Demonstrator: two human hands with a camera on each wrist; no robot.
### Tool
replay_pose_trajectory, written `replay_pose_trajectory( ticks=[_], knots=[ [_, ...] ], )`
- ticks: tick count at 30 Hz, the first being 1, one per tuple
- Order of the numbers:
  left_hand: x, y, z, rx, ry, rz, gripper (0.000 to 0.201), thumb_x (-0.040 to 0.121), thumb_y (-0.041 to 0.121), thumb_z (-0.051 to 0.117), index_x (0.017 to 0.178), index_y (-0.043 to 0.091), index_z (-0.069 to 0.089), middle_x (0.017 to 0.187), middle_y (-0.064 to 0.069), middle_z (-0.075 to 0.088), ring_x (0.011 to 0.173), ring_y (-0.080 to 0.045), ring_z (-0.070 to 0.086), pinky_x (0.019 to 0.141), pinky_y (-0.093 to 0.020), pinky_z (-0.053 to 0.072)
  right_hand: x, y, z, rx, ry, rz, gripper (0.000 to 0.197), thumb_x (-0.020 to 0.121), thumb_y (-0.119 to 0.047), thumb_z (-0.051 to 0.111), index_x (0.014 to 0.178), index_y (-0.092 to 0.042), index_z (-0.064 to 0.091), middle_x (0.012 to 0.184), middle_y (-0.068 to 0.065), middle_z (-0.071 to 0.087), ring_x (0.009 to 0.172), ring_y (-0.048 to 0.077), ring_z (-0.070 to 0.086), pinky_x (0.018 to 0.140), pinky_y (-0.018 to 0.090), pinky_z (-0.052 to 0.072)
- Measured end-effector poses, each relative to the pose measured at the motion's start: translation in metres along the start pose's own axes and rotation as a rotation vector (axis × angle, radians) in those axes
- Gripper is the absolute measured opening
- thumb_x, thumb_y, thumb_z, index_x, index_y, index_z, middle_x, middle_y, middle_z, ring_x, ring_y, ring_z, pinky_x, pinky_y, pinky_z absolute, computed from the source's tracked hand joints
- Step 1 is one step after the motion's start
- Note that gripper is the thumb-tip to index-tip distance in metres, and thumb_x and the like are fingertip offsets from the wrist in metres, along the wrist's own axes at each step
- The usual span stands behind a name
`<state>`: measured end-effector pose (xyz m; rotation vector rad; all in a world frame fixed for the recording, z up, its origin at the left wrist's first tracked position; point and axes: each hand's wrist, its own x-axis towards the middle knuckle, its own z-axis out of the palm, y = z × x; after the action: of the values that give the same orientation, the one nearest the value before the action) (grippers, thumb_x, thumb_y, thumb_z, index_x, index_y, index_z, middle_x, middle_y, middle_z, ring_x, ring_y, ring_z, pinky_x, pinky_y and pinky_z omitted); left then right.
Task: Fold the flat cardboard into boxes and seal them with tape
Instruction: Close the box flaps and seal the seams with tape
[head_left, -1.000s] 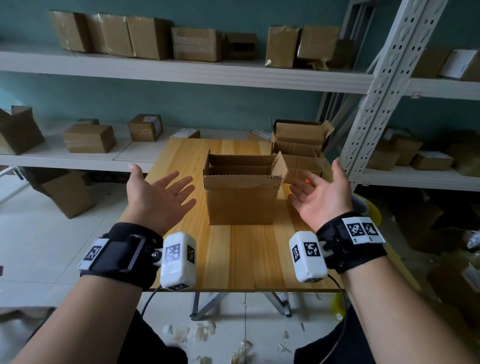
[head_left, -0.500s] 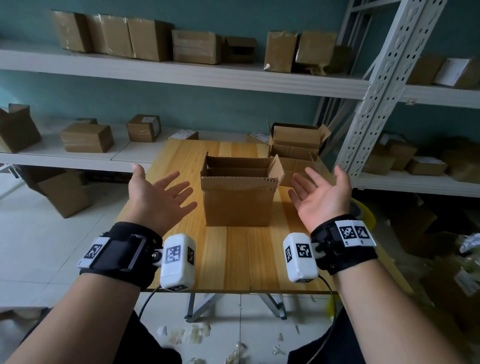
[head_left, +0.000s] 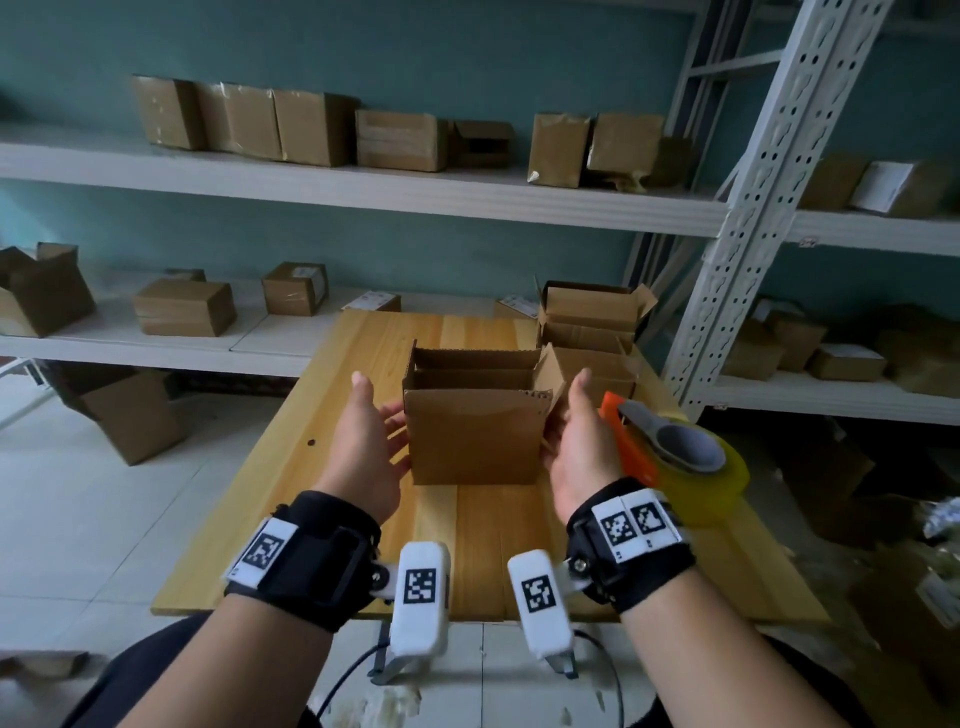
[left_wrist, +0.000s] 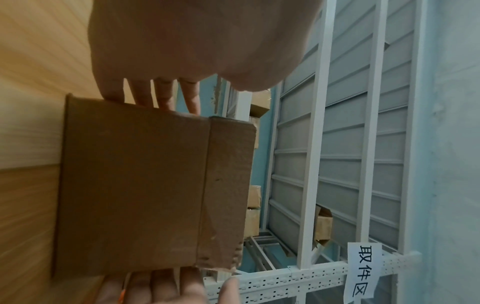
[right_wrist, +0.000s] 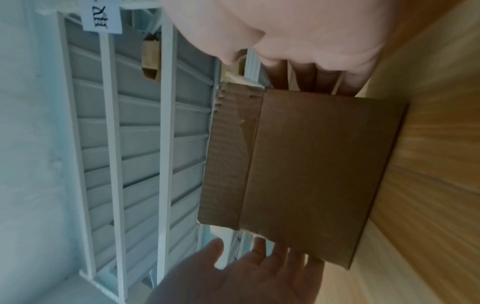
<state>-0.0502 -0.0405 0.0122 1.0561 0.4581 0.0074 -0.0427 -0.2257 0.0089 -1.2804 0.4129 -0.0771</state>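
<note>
An open-topped cardboard box (head_left: 472, 441) stands in the middle of the wooden table (head_left: 322, 499), its top flaps upright. My left hand (head_left: 371, 441) lies flat against the box's left side with straight fingers (left_wrist: 161, 96). My right hand (head_left: 576, 447) is at the box's right side, fingers (right_wrist: 306, 78) straight along it. Both wrist views show the box (left_wrist: 142, 185) (right_wrist: 311, 174) between the two palms. An orange tape dispenser (head_left: 670, 452) with a yellow roll sits on the table just right of my right hand.
Two more open cardboard boxes (head_left: 587, 322) stand at the table's back right. White metal shelving (head_left: 363, 192) behind and to the right holds several boxes. A box (head_left: 130, 415) sits on the floor at the left. Bare table lies in front of the box.
Both hands, held apart with spread fingers, have moved forward and inward to the two sides of the box. The tape dispenser has come into view.
</note>
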Motion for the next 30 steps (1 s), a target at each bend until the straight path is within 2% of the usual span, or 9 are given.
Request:
replay_pose_trajectory(
  ticks=[3, 8, 11, 12, 16, 20, 24, 26, 30],
  knots=[
    [0.0, 0.005, -0.001, -0.018, 0.002, 0.039, 0.062, 0.107, 0.067, 0.033, 0.115, 0.013, 0.064, 0.12, -0.008, 0.072, 0.117, -0.024, 0.065, 0.11, -0.046, 0.046, -0.021, -0.012, 0.011, -0.072, -0.001, -0.027, 0.098, 0.082, -0.093, 0.035, 0.148, -0.023, 0.053, 0.147, 0.007, 0.061, 0.137, 0.028, 0.056, 0.12, 0.056, 0.038],
    [0.008, 0.019, 0.001, -0.079, -0.065, 0.134, 0.054, 0.114, 0.05, 0.036, 0.127, 0.009, 0.068, 0.107, -0.007, 0.077, 0.114, -0.027, 0.068, 0.093, -0.035, 0.052, -0.03, -0.023, 0.021, -0.065, -0.075, -0.078, 0.131, 0.055, -0.11, 0.036, 0.158, -0.028, 0.042, 0.16, 0.004, 0.049, 0.147, 0.026, 0.046, 0.124, 0.056, 0.031],
    [0.013, 0.028, 0.011, -0.134, -0.175, 0.198, 0.053, 0.115, 0.037, 0.041, 0.16, 0.009, 0.044, 0.138, -0.021, 0.064, 0.135, -0.037, 0.055, 0.122, -0.04, 0.04, -0.042, -0.041, 0.037, -0.059, -0.129, -0.132, 0.093, 0.09, -0.088, 0.027, 0.164, -0.031, 0.026, 0.172, 0.0, 0.026, 0.157, 0.024, 0.027, 0.127, 0.049, 0.018],
    [0.015, 0.033, 0.015, -0.15, -0.198, 0.213, 0.053, 0.115, 0.037, 0.04, 0.16, 0.008, 0.044, 0.139, -0.023, 0.06, 0.135, -0.039, 0.054, 0.124, -0.04, 0.036, -0.042, -0.047, 0.042, -0.061, -0.146, -0.169, 0.084, 0.096, -0.082, 0.024, 0.165, -0.033, 0.025, 0.173, -0.001, 0.022, 0.158, 0.023, 0.023, 0.126, 0.049, 0.017],
    [0.029, 0.058, 0.029, -0.134, -0.229, 0.305, 0.041, 0.114, 0.039, 0.045, 0.127, 0.01, 0.071, 0.113, -0.005, 0.08, 0.116, -0.02, 0.069, 0.111, -0.036, 0.05, -0.034, -0.062, 0.059, -0.043, -0.206, -0.282, 0.073, 0.101, -0.075, 0.023, 0.164, -0.038, 0.025, 0.173, -0.006, 0.021, 0.158, 0.019, 0.021, 0.125, 0.048, 0.016],
    [0.047, 0.08, 0.039, -0.089, -0.186, 0.386, 0.034, 0.107, 0.039, 0.06, 0.126, 0.015, 0.073, 0.126, -0.002, 0.077, 0.123, -0.018, 0.068, 0.115, -0.039, 0.049, -0.017, -0.07, 0.07, -0.094, -0.222, -0.344, 0.073, 0.1, -0.075, 0.03, 0.163, -0.037, 0.029, 0.17, -0.007, 0.031, 0.154, 0.019, 0.029, 0.12, 0.044, 0.023],
    [0.061, 0.089, 0.048, -0.05, -0.205, 0.394, 0.029, 0.108, 0.038, 0.06, 0.121, 0.018, 0.075, 0.124, -0.002, 0.078, 0.121, -0.018, 0.069, 0.11, -0.035, 0.052, 0.009, -0.086, 0.081, -0.185, -0.226, -0.367, 0.078, 0.098, -0.077, 0.037, 0.16, -0.03, 0.036, 0.166, -0.003, 0.038, 0.15, 0.022, 0.037, 0.109, 0.04, 0.03],
    [0.073, 0.092, 0.048, 0.012, -0.147, 0.401, 0.026, 0.106, 0.042, 0.061, 0.119, 0.024, 0.075, 0.124, 0.004, 0.077, 0.118, -0.014, 0.069, 0.109, -0.033, 0.051, 0.026, -0.089, 0.086, -0.254, -0.256, -0.325, 0.084, 0.094, -0.079, 0.043, 0.16, -0.027, 0.037, 0.164, 0.0, 0.04, 0.149, 0.023, 0.039, 0.113, 0.043, 0.033],
    [0.104, 0.089, 0.043, 0.195, -0.011, 0.377, 0.029, 0.102, 0.053, 0.063, 0.101, 0.026, 0.076, 0.109, 0.006, 0.07, 0.102, -0.013, 0.064, 0.103, -0.035, 0.054, 0.066, -0.079, 0.098, -0.3, -0.324, -0.263, 0.09, 0.092, -0.072, 0.057, 0.162, -0.021, 0.033, 0.165, 0.001, 0.038, 0.15, 0.021, 0.038, 0.111, 0.034, 0.032]
  ],
)
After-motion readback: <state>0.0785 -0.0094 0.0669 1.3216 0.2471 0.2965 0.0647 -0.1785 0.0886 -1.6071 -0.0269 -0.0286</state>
